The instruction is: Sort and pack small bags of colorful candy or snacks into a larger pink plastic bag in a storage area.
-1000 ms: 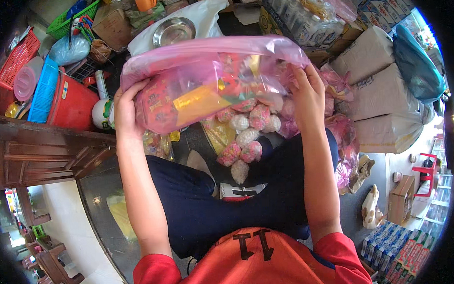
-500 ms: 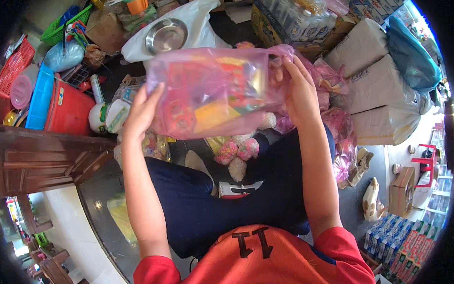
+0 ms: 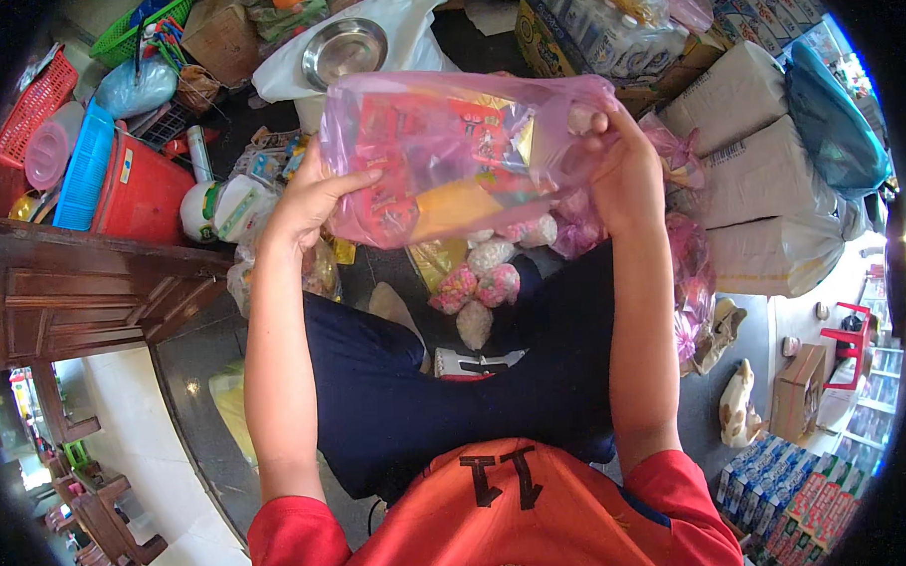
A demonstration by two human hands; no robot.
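Observation:
A see-through pink plastic bag (image 3: 440, 199) is stretched out between my hands, above my lap. Red and yellow packets (image 3: 389, 170) show through its film. My left hand (image 3: 315, 198) clasps the bag's left end, thumb lying on top and fingers underneath. At the other end, my right hand (image 3: 629, 172) is closed on the loose, gathered film, its fingers partly hidden by it. Below the bag, on the floor between my legs, lie several small clear bags of pink and white pieces (image 3: 496, 283).
A wooden door panel (image 3: 105, 305), a red bin (image 3: 145, 189) and a white-and-green helmet (image 3: 221, 208) stand at left. Ahead, a metal bowl (image 3: 345, 52) rests on a white sack. Large white bundles (image 3: 759, 187) line the right, with a cat (image 3: 739, 408) lying nearer me.
The bag has shifted slightly up and right and hangs flatter. My left thumb has slid further over its left end, while my right hand has moved right, still holding the film.

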